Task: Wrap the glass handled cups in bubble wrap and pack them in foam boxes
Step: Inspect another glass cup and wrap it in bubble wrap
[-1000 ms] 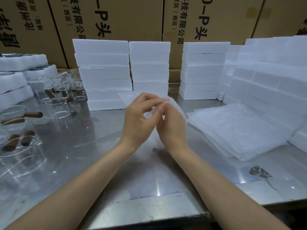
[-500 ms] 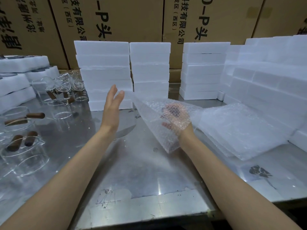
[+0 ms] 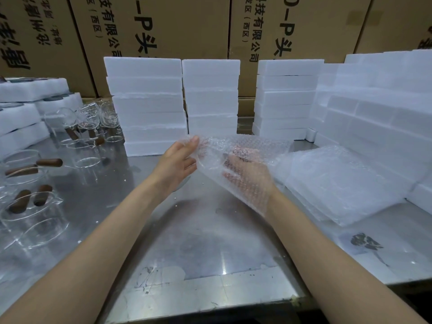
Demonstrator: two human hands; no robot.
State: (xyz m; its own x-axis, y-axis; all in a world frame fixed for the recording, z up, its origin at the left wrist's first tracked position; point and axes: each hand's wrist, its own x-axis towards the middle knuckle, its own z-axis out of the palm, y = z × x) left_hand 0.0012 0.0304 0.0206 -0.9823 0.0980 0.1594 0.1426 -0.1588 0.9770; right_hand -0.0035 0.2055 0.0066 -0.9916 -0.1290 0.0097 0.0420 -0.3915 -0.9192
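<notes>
Bubble wrap sheet (image 3: pixel 236 160) draped over flat right hand (image 3: pixel 245 174), left hand (image 3: pixel 177 162) pinching its edge

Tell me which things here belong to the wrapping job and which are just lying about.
In the job:
- bubble wrap sheet, held by the left hand and right hand
- glass handled cups
- bubble wrap stack
- foam boxes

Lying about:
- cardboard cartons
- dark mark on the steel table

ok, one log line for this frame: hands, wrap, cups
right hand: inside bubble wrap bag | left hand: holding bag mouth | glass cups: unwrapped, table left | stage: bag opened, no cup picked
</notes>
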